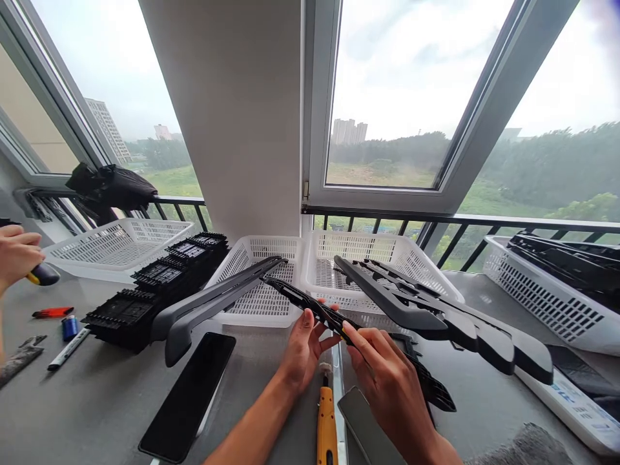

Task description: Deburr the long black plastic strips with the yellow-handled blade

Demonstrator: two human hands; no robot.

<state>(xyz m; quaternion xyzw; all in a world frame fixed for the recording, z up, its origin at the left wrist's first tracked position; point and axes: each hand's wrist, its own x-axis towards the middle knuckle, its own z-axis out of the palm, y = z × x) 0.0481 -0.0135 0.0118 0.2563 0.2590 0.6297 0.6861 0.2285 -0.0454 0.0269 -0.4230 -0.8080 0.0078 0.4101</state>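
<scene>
A long, ribbed black plastic trim strip (295, 294) is tilted across the front of the white baskets. My left hand (301, 352) is closed around its middle from below, thumb on the near side. My right hand (385, 365) is closed at the strip just right of there, with its fingertips pressed on it. A small yellow bit shows by those fingertips; what it belongs to is hidden. The strip's wide end (436, 391) passes behind my right hand. Below, between my hands, lies an orange-yellow power tool (327, 420) with a small round head.
Dark grey rails (194, 310) lean on one white basket (261, 316), more rails (455, 323) on another basket (322, 300). Black ribbed parts (155, 278), a phone (188, 394), a marker (68, 349) and a second phone (368, 426) lie around. A co-worker's hand (19, 255) grips a tool at left.
</scene>
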